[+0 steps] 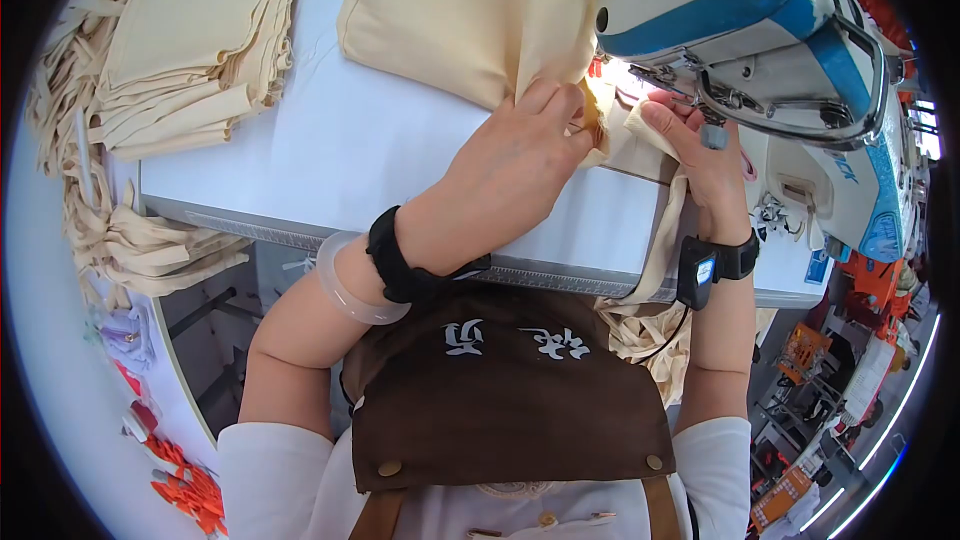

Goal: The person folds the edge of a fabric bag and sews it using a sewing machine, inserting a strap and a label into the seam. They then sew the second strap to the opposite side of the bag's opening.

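Cream fabric (430,20) lies on the white sewing table (330,140), its edge running up to the lit needle area of a white and blue sewing machine (720,0). My left hand (530,145) is closed on the fabric's edge, just left of the needle area. On the other side, my right hand (700,145) pinches a cream strap (665,235) between thumb and fingers, close under the machine head. The strap hangs down over the table's front edge. The needle itself is hidden by glare and machine parts.
A stack of cream fabric pieces (190,30) lies at the back left. Bundles of cream straps (150,240) hang at the left edge, and more straps (650,340) are below the table's front. A metal ruler strip (560,275) runs along that front edge.
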